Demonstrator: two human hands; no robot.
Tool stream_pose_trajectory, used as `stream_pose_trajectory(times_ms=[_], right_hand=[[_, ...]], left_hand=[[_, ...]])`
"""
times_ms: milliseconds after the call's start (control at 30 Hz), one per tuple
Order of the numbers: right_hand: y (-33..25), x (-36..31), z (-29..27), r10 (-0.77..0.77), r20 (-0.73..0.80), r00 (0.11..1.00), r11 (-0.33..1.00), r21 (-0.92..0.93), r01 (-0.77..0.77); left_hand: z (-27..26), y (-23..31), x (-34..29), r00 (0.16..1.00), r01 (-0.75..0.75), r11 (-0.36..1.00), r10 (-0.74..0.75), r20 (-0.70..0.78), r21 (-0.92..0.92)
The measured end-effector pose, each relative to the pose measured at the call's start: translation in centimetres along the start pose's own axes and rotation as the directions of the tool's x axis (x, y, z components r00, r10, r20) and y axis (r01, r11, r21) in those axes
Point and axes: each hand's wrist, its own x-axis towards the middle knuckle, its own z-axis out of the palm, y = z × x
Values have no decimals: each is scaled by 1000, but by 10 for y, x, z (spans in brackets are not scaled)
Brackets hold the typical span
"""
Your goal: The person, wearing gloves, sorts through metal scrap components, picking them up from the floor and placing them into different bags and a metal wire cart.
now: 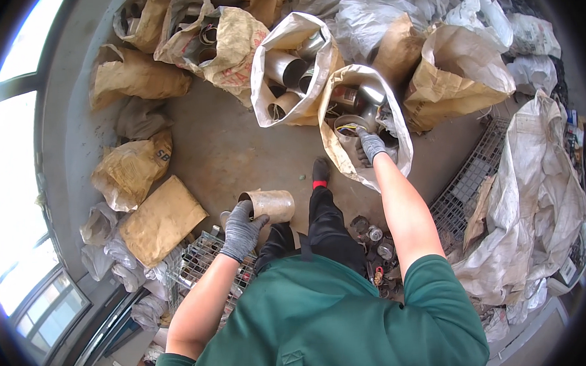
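The left hand (241,229) holds a metal tube (269,205) above a wire crate (198,267) at lower left, while the right hand (372,144) reaches ahead into an open sack (363,123), beside another sack of tubes (291,67) to its left.

We see daylight pouring in from the windows (14,164) on the left, blown out to white glare. The floor (238,153) is evenly lit with soft shadows. Fisheye bending curves the edges, and the corners go black.
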Motion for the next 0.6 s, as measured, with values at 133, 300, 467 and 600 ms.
stream_pose_trajectory(times_ms=[133,300,467,600], right_hand=[[22,50,-21,25,-6,1000,994,-106,-26],[39,13,-19,-471,-146,870,792,-505,343],[-27,-77,-19,-798,21,603,578,-261,773],[-128,-94,19,-863,53,502,443,-401,802]], left_hand=[[-3,-16,-12,994,104,985,-109,29,140],[-21,-34,-46,976,205,977,-209,-60,-61],[-29,-57,-63,947,305,939,-317,-52,-161],[-28,-57,-67,930,339,914,-362,-69,-224]])
